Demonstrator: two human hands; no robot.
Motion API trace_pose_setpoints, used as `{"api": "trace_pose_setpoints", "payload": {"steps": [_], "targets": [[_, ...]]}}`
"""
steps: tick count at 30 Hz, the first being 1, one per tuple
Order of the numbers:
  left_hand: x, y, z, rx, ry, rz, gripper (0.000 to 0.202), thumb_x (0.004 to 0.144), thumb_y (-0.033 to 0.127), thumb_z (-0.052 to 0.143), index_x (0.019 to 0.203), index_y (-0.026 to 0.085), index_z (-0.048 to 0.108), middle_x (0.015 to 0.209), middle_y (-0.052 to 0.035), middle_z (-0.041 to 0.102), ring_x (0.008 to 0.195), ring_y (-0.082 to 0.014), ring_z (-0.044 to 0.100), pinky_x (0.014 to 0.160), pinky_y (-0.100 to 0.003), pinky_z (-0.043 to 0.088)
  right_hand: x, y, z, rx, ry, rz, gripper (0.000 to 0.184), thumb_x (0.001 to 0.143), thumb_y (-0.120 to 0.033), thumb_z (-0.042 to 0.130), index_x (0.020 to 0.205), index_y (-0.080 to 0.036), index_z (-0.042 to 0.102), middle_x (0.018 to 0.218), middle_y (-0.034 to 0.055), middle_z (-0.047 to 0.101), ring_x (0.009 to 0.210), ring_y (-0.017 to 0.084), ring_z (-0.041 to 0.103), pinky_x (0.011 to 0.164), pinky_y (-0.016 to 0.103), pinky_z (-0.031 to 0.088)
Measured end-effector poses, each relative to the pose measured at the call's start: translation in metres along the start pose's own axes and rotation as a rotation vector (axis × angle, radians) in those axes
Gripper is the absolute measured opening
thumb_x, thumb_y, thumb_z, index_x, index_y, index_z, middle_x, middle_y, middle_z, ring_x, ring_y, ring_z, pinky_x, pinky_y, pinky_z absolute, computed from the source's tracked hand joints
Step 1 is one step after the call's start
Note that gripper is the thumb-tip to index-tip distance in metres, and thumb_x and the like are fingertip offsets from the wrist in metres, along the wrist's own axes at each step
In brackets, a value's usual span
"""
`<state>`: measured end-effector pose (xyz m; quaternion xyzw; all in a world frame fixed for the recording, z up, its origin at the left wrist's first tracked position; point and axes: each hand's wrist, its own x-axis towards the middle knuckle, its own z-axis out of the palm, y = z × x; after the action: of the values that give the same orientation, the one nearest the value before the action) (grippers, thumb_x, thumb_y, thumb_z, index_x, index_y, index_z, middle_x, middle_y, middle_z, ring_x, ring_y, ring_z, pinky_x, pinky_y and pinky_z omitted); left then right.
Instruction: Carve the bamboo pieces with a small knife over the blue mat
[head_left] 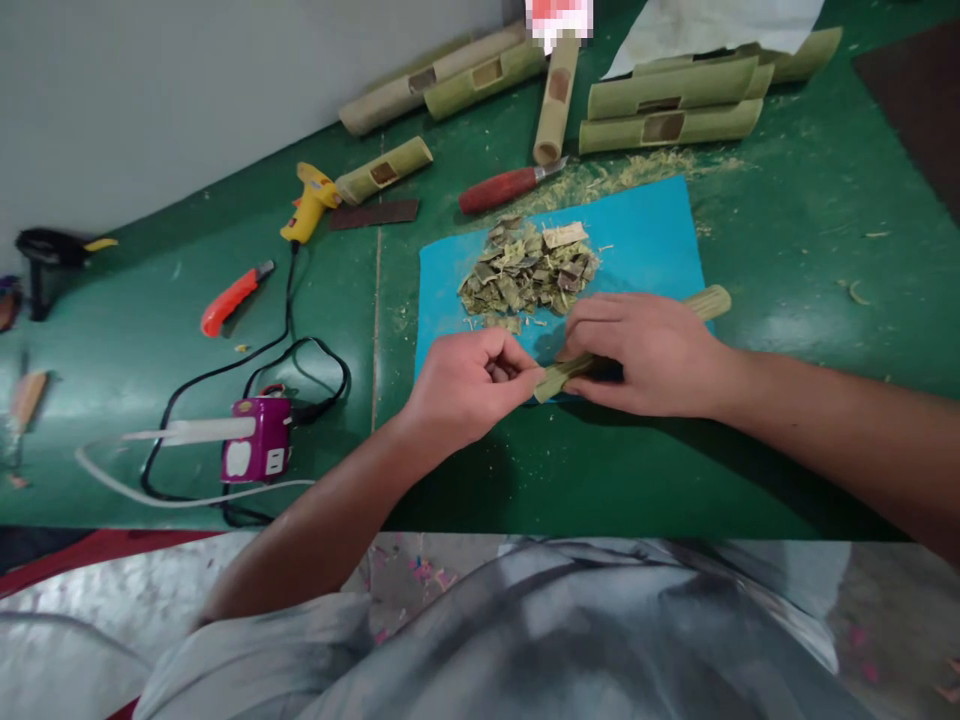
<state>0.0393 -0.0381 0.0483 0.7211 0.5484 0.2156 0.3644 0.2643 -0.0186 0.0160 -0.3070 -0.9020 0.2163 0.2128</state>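
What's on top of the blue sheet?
A heap of green-brown flakes, a pale chip at its back. The left hand and right hand hold a greenish strip near the front edge. What heap and hands cover on the blue sheet can't be seen.

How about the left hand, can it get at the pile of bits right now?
Probably yes: the pile is on the blue sheet just past the left hand, with nothing big in between. It pinches the stick, though, so it may need to let go.
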Motion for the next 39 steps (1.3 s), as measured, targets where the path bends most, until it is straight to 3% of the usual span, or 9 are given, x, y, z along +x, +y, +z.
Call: {"api": "trace_pose_setpoints", "payload": {"steps": [27, 39], "targets": [[0.016, 0.016, -0.010, 0.168, -0.188, 0.043, 0.013, 0.077, 0.019, 0.071, 0.066, 0.015, 0.064, 0.058, 0.0032, 0.060, 0.054, -0.0085, 0.050, 0.052, -0.020, 0.037, 0.002, 0.000, -0.001, -0.030, -0.019, 0.058, 0.023, 0.089, -0.040, 0.062, 0.089, -0.018, 0.067, 0.091, 0.0072, 0.064, 0.089, 0.022, 0.057, 0.068, 0.032, 0.033], [0.019, 0.018, -0.011, 0.183, -0.186, 0.015, 0.012, 0.076, 0.018, 0.071, 0.066, 0.015, 0.065, 0.060, 0.0029, 0.061, 0.055, -0.0083, 0.050, 0.052, -0.020, 0.035, 0.002, 0.002, -0.001, -0.044, -0.023, 0.053, 0.023, 0.088, -0.041, 0.062, 0.089, -0.019, 0.067, 0.091, 0.0072, 0.064, 0.087, 0.022, 0.056, 0.068, 0.031, 0.033]]}}
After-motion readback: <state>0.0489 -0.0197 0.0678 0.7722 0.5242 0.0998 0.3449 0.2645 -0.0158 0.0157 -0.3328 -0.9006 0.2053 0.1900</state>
